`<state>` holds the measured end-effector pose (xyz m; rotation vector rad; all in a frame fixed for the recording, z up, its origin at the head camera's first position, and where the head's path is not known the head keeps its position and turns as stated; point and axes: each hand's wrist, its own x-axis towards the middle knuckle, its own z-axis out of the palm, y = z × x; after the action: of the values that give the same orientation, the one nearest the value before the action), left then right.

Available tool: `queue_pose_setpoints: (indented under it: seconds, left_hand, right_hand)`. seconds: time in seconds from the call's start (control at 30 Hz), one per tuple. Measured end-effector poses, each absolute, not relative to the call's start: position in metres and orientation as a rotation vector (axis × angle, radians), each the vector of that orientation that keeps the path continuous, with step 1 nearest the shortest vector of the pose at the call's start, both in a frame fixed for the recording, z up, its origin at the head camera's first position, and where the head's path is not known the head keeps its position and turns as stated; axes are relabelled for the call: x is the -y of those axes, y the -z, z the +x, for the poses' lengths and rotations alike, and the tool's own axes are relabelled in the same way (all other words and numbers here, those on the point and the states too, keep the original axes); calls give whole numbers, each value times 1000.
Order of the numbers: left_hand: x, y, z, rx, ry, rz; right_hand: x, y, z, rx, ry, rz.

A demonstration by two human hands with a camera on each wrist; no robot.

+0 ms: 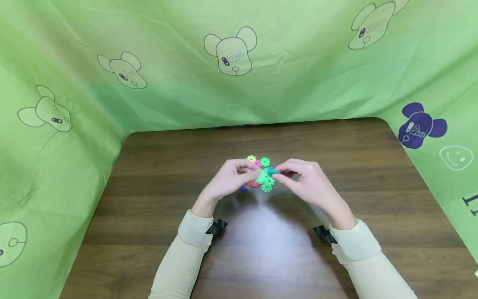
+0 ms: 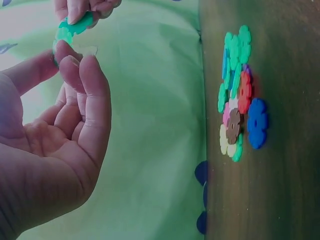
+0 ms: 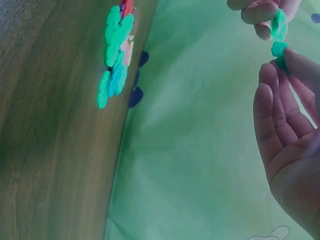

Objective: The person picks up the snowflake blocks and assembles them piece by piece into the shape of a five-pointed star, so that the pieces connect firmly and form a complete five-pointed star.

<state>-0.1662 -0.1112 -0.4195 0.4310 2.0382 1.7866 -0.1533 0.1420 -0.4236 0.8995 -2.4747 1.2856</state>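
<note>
The left hand [image 1: 228, 178] pinches a pale green disc [image 2: 63, 35], the right hand [image 1: 309, 181] a darker one [image 2: 81, 22]. Between the grips, their rims meet or nearly meet, at an angle.

What looks like "Qee" is lettered on the animal heads [image 1: 235, 64] printed across the green cloth [image 1: 179, 104].
</note>
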Motion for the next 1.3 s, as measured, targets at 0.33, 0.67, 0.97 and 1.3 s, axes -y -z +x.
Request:
queue_pose_setpoints:
  seconds: [0.33,0.67,0.97,1.3]
  left_hand:
    - [105,420,-166,-2020,-1892,347]
    - [104,419,-166,-2011,-1908,321]
    - [104,422,-167,-2013,-1913,336]
    - [98,421,-166,-1932,-1986,278]
  right_hand:
    - [-140,423,-151,2449,-1311,889]
    - [-138,425,-152,2411,-1303,873]
    - [-137,426,-152,2361,-1323,872]
    - [-134,428,-153,2324,-1329,885]
